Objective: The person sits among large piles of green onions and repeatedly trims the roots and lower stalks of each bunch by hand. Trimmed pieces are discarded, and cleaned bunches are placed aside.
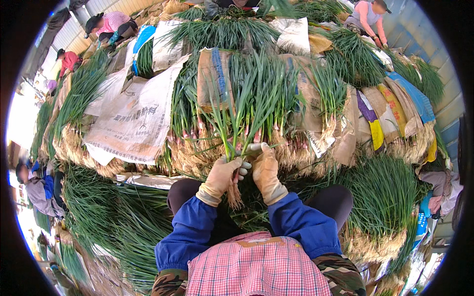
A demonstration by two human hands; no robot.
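My left hand (221, 179), in a pale rubber-coated glove, grips a small bunch of green garlic plants (233, 142) by the lower stems. Their leaves fan upward and the pale roots (234, 196) hang below the fingers. Close beside it, my right hand (266, 172) wears the same kind of glove. Its thumb and fingers are pinched together at the bunch's right side, with a thin green leaf (273, 145) sticking out from them. Just beyond both hands lies a row of green garlic (259, 88), pinkish stems and roots towards me.
Woven sacks (129, 114) partly cover the piles ahead. More leafy bundles lie at left (111, 207) and right (381, 196), beside my knees (331, 203). Several people work around the piles, among them one at upper left (113, 26) and one at upper right (366, 20).
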